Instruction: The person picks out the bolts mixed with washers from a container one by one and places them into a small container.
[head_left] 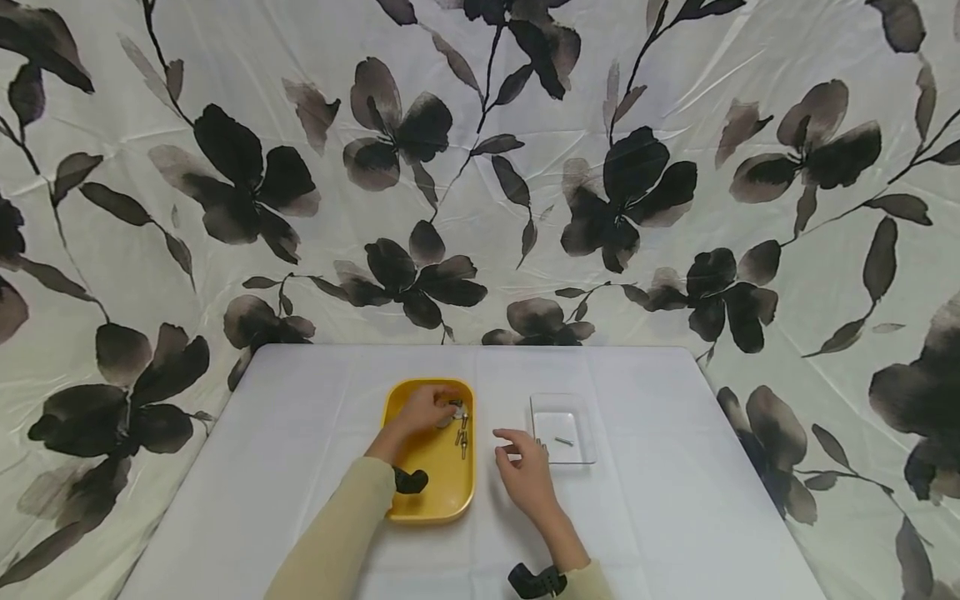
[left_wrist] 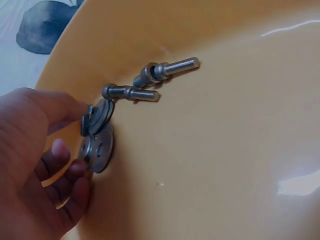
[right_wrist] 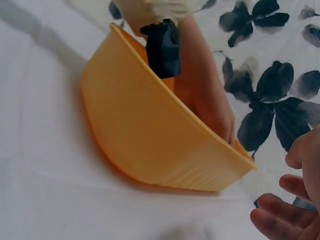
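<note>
Washers [left_wrist: 98, 136] pinched on edge by left hand [head_left: 423, 410] at far end of yellow tray [head_left: 435, 492], beside loose bolts [left_wrist: 150, 82], likely for lifting off slick floor; right hand [head_left: 525, 471] empty, fingers relaxed, over white table [head_left: 675, 500] near clear dish [head_left: 562, 427].

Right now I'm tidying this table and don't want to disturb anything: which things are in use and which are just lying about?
In use:
left hand, pinching washers
yellow tray with bolts
right hand, holding nothing, between the yellow tray and clear tray
pin in it

Lying about:
table cover
flowered backdrop
</note>
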